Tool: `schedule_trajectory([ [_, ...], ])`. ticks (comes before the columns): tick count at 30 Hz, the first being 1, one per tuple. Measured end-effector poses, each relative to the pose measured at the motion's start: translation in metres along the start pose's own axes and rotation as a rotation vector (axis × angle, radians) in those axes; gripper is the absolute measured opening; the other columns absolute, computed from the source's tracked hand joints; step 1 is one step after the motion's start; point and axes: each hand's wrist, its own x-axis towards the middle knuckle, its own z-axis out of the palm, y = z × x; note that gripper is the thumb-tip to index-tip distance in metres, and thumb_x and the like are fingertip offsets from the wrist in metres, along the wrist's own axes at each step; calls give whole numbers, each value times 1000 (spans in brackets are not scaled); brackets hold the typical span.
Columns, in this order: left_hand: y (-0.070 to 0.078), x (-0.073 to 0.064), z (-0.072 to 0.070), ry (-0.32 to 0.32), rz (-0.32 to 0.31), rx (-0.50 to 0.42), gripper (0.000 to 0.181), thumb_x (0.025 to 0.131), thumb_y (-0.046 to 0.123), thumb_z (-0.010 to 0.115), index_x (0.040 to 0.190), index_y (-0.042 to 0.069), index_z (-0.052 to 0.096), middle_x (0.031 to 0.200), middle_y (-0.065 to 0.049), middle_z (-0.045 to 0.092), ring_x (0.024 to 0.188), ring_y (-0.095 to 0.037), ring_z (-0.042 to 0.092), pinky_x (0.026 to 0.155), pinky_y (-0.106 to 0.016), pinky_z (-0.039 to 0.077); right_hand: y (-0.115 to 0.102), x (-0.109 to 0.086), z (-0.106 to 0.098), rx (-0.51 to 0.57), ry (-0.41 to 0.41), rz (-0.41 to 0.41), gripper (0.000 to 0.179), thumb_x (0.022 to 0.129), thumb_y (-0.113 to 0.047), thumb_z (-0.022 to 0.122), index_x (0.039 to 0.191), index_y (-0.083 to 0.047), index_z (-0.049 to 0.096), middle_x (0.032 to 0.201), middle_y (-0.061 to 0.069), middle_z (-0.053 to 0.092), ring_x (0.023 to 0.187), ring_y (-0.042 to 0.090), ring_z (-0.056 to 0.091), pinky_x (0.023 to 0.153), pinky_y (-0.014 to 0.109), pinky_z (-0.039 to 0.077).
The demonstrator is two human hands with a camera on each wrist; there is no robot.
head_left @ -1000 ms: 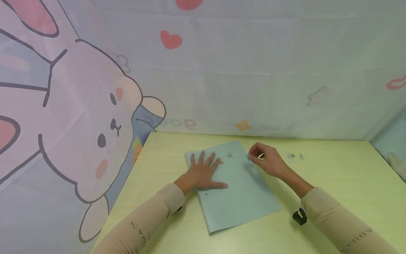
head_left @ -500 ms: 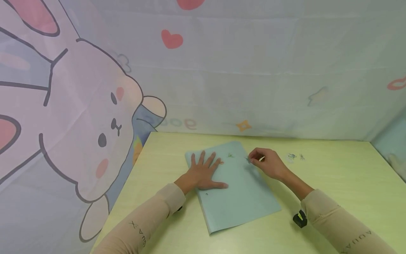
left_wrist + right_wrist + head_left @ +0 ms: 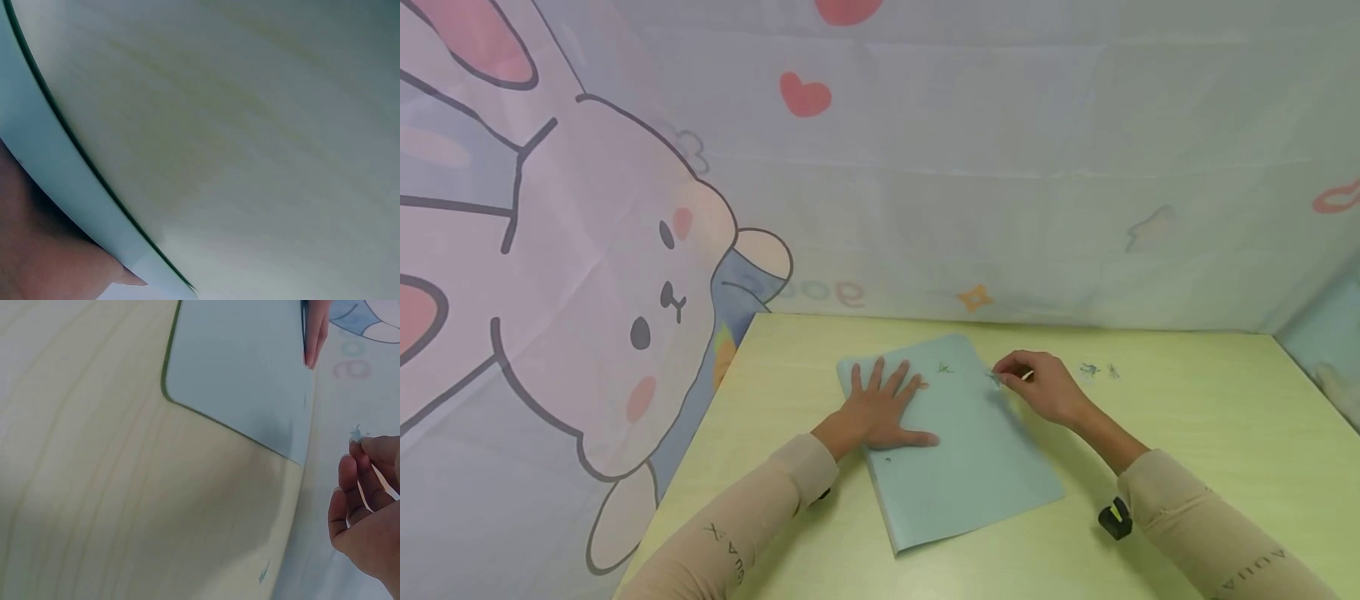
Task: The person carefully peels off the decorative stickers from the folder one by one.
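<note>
A pale blue folder or notebook [image 3: 970, 479] lies aslant on the table. My left hand [image 3: 883, 408] rests flat on its left part, fingers spread. In the left wrist view the same hand [image 3: 53, 262] shows beside the cover's edge [image 3: 69, 156]. Between thumb and fingertips, my right hand [image 3: 1043, 387] pinches a small clear sticker [image 3: 357, 433] with a bluish print, held above the folder's upper right edge. On the cover sit a green sprig sticker [image 3: 944, 367] and, by the left fingertips, a small orange mark [image 3: 923, 385].
Two more small clear pieces, a blue-printed one [image 3: 1089, 370] and a greyish one [image 3: 1113, 372], lie on the yellowish table [image 3: 1195, 417] to the right of the right hand. Behind the table hangs a printed cloth [image 3: 962, 167] with a rabbit drawing at left.
My right hand has lowered a little and then drifted slightly right, the sticker still in its fingertips. The left hand and the folder have stayed in place.
</note>
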Motion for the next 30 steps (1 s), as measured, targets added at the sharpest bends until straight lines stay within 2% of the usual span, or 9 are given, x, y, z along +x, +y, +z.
schedule_trajectory([
  [7, 0, 1, 0, 1, -5, 5, 114, 86, 95, 43, 173, 28, 12, 179, -4, 4, 162, -44, -3, 121, -76, 3, 6, -3, -7, -17, 23, -14, 11, 105, -9, 69, 113, -5, 75, 104, 6, 76, 96, 24, 70, 83, 35, 56],
  [11, 0, 1, 2, 13, -1, 6, 114, 86, 95, 43, 173, 28, 14, 179, -4, 5, 162, -45, -2, 121, -75, 3, 11, -5, -12, -24, 30, 1, 10, 105, -10, 68, 112, -5, 74, 103, 7, 76, 95, 26, 70, 81, 35, 56],
  [20, -2, 3, 4, 15, -4, 2, 114, 85, 96, 42, 173, 28, 14, 179, -5, 5, 162, -45, -2, 121, -76, 2, 29, -7, -27, -13, 51, 76, 13, 107, -17, 67, 113, -7, 73, 107, 11, 74, 97, 29, 69, 77, 39, 55],
  [30, -3, 10, 8, 2, -21, 27, 114, 86, 96, 40, 173, 28, 10, 179, -4, 2, 162, -44, -3, 121, -76, 2, 49, -10, -41, 9, 85, 161, 18, 109, -19, 64, 116, -4, 71, 109, 14, 74, 101, 28, 66, 76, 34, 53],
])
